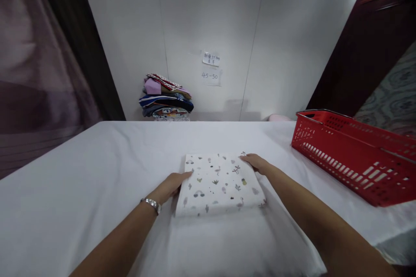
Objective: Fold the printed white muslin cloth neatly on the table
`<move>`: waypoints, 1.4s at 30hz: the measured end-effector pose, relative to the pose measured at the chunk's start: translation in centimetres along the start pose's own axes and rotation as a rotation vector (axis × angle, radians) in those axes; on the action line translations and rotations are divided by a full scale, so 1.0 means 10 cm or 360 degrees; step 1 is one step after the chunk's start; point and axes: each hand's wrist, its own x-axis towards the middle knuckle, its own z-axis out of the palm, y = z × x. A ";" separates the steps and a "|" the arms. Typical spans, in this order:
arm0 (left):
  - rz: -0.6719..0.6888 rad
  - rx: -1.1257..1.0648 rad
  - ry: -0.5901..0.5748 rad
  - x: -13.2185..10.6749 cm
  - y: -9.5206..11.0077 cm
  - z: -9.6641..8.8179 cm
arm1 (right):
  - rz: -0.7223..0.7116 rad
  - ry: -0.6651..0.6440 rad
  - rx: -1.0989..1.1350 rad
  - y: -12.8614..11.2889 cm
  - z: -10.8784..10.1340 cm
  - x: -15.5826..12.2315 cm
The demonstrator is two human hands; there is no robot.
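A white folded cloth (pixel 216 184) printed with small rainbows, palms and flamingos lies in front of me. On its left edge is my left hand (pixel 171 184), closed with the thumb on top and the other fingers partly hidden at the side. My right hand (pixel 256 163) grips the far right corner, its fingertips on the print. From the folded part a plain white stretch (pixel 227 242) spreads towards me, past the bottom of the view. I cannot tell whether this is the cloth's underside or a separate layer. A metal bracelet circles my left wrist.
All of this rests on a table with a white cover (pixel 107 173). A red plastic basket (pixel 344 151) stands at the right. Beyond the far edge is a stack of folded fabrics (pixel 167 99), and paper notes (pixel 210 69) hang on the white wall. A curtain hangs at the left.
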 end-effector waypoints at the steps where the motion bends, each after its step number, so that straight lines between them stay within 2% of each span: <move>1: 0.0024 0.0066 0.0029 0.01 0.01 0.00 | -0.0003 -0.0020 0.0030 0.01 -0.01 0.00; 5: 0.0227 0.0435 0.0244 0.09 0.01 -0.01 | -0.0021 -0.0023 0.0137 0.06 -0.03 0.01; 9: 0.0273 0.0572 0.0337 0.04 0.03 0.04 | -0.0070 0.0041 0.0247 0.11 -0.04 0.02; 12: 0.0226 0.0340 0.0304 -0.03 0.05 0.10 | -0.0101 0.0025 0.0329 0.15 -0.03 0.04; 15: 0.0102 -0.0113 0.0149 -0.06 0.03 0.15 | -0.0140 0.0005 0.0410 0.17 -0.01 0.06; 17: 0.0075 -0.0291 0.0102 -0.03 0.04 0.14 | -0.0167 0.0015 0.0446 0.15 0.00 0.06; 20: 0.0172 -0.0241 0.0283 0.06 0.17 -0.01 | -0.0271 0.0080 0.0489 0.05 0.01 0.04; 22: 0.0250 -0.0115 0.0472 0.17 0.32 -0.20 | -0.0342 0.0141 0.0518 -0.05 0.04 0.05; 25: 0.0322 0.0035 0.0548 0.42 0.52 -0.53 | -0.0328 0.0188 0.0565 -0.18 0.18 0.12; 27: 0.0293 0.0224 0.0598 0.60 0.56 -0.67 | -0.0267 0.0176 0.0584 -0.22 0.30 0.21; 29: 0.0243 0.0548 0.0682 0.75 0.51 -0.72 | -0.0199 0.0137 0.0589 -0.23 0.41 0.28; 32: 0.0239 0.0843 0.0727 0.84 0.36 -0.64 | -0.0130 0.0035 0.0630 -0.18 0.48 0.30; 34: 0.0350 0.0925 0.0780 0.80 0.28 -0.54 | -0.0107 -0.0041 0.0670 -0.13 0.46 0.25; 36: 0.0596 0.1065 0.0852 0.70 0.23 -0.40 | -0.0087 -0.0114 0.0705 -0.05 0.43 0.16; 38: 0.0940 0.1185 0.0857 0.56 0.22 -0.21 | -0.0062 -0.0186 0.0744 0.02 0.41 0.05; 40: 0.1248 0.1176 0.0708 0.40 0.23 0.04 | -0.0049 -0.0259 0.0780 0.08 0.42 -0.08; 42: 0.1462 0.1111 0.0538 0.24 0.24 0.34 | -0.0055 -0.0302 0.0797 0.13 0.46 -0.21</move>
